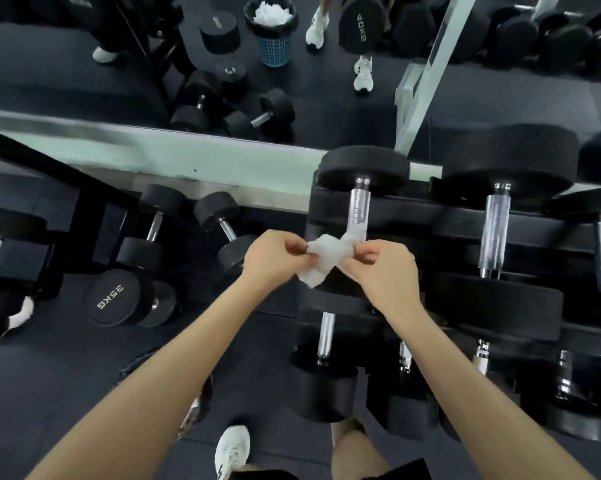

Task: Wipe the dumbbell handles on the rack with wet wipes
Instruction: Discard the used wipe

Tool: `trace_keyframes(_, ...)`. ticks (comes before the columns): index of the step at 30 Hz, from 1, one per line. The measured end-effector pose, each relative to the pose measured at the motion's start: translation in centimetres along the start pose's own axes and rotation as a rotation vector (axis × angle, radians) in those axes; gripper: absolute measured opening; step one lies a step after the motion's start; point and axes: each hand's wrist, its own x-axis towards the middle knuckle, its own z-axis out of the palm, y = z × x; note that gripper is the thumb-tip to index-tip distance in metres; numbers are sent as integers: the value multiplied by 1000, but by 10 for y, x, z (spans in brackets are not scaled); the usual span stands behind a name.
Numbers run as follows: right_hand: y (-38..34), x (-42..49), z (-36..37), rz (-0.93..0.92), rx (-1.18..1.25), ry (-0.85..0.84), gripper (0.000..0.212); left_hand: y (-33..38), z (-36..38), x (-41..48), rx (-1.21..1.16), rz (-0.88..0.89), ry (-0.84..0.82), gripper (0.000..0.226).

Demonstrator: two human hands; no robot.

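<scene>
A crumpled white wet wipe [330, 258] is stretched between both hands in the middle of the head view. My left hand [274, 259] pinches its left edge and my right hand [383, 271] pinches its right edge. The wipe hangs just in front of the knurled chrome handle [358, 206] of a big black dumbbell on the top shelf of the black rack [448, 223]. It does not clearly touch that handle. More dumbbell handles [496, 230] lie to the right, and lower shelves hold smaller ones [326, 336].
Loose dumbbells lie on the dark floor at left, one marked 35KG [112, 297]. A wall mirror behind the rack reflects a blue bin of used wipes [273, 29] and shoes. My white shoe [231, 452] is at the bottom.
</scene>
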Motion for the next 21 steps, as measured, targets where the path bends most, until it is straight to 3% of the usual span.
trace_keyframes(3, -24, -35, 24, 25, 91, 62, 10, -56, -40, -41, -232, -99, 17, 12)
trace_keyframes(6, -49, -82, 71, -10, 120, 33, 9, -120, -76, -86, -302, -145, 49, 14)
trace_keyframes(13, -60, -197, 196, 65, 131, -227, 9, -288, -131, -184, -117, -288, 238, 12)
trace_keyframes(17, -50, -247, 232, 140, 57, -345, 18, -363, -137, -218, 37, -439, 242, 12)
trace_keyframes(21, -38, -267, 256, 165, -56, -434, 29, -411, -132, -224, 33, -558, 224, 16)
